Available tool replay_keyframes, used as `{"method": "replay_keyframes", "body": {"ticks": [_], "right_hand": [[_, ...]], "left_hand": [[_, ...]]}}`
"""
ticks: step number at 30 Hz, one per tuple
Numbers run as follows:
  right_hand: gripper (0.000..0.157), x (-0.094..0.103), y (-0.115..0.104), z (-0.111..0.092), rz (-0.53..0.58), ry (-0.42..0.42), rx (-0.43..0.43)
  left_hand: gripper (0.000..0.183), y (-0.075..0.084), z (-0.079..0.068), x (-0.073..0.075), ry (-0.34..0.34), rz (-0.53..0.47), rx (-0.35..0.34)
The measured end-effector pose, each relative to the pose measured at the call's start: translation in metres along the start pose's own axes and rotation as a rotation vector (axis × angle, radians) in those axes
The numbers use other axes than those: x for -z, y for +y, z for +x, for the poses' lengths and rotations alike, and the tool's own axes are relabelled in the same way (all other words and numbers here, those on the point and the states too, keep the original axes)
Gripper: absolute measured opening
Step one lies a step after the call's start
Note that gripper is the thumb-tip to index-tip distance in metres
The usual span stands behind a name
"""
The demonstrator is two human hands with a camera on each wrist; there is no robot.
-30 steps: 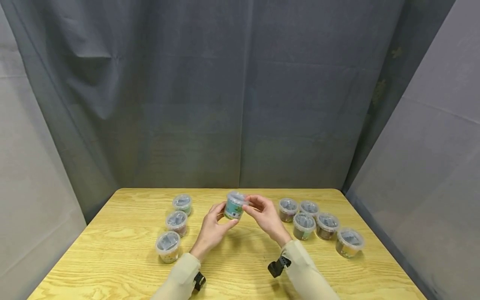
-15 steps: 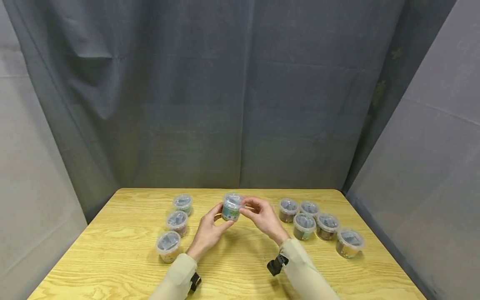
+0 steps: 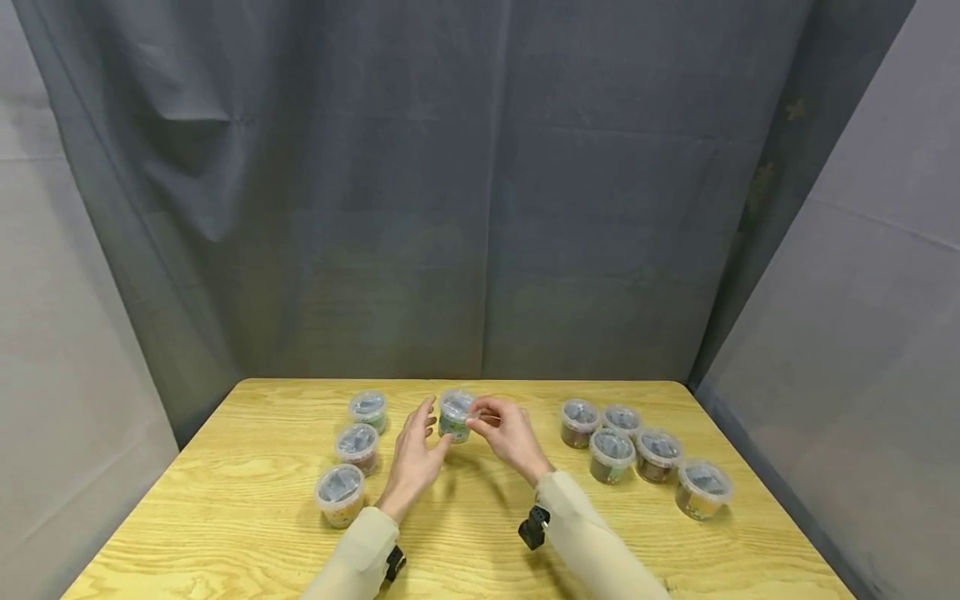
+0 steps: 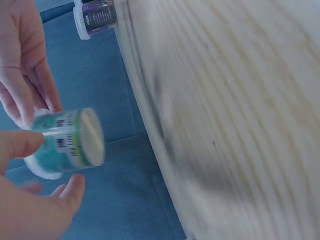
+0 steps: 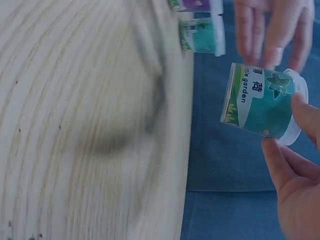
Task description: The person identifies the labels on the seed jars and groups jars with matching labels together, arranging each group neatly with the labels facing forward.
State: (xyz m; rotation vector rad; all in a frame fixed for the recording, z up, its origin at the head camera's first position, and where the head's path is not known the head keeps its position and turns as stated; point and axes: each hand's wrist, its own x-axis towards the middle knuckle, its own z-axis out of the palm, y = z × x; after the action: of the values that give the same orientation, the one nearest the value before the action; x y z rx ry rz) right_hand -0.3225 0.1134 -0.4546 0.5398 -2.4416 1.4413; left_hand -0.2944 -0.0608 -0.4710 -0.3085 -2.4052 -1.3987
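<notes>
A small clear-lidded plastic tub with a teal "little garden" label is up above the far part of the table. My right hand pinches it near the lid, thumb and fingertips on its right side. In the right wrist view the tub lies sideways, its label showing a green plant and print. Just left of it, my left hand is spread, fingers extended and thumb pointing toward the tub. The left wrist view shows the tub's pale base, with the left thumb overlapping its label.
Three similar tubs stand in a slanted row on the left, the nearest a yellow-labelled tub. Several more are grouped on the right, including a brown-toned tub and an outlying yellow-labelled tub. A dark curtain hangs behind the wooden table.
The tub has turned and shifted a little left with my right hand. My left hand has loosened from it and spread its fingers.
</notes>
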Motion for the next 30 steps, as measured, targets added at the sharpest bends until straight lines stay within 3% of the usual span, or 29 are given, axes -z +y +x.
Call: {"method": "replay_keyframes", "body": {"ticks": [6,15,30], "right_hand": [[0.008,-0.014,0.006,0.008,-0.031,-0.040,0.047],[0.008,-0.035,0.005,0.019,-0.072,-0.090,0.039],[0.007,-0.071,0.005,0.040,-0.149,-0.090,0.026]], "left_hand": [[0.060,-0.003,0.001,0.001,-0.030,0.119,-0.025],[0.061,-0.010,0.003,0.005,-0.039,0.210,0.055],[0.075,-0.016,0.007,0.005,-0.068,0.195,0.177]]}}
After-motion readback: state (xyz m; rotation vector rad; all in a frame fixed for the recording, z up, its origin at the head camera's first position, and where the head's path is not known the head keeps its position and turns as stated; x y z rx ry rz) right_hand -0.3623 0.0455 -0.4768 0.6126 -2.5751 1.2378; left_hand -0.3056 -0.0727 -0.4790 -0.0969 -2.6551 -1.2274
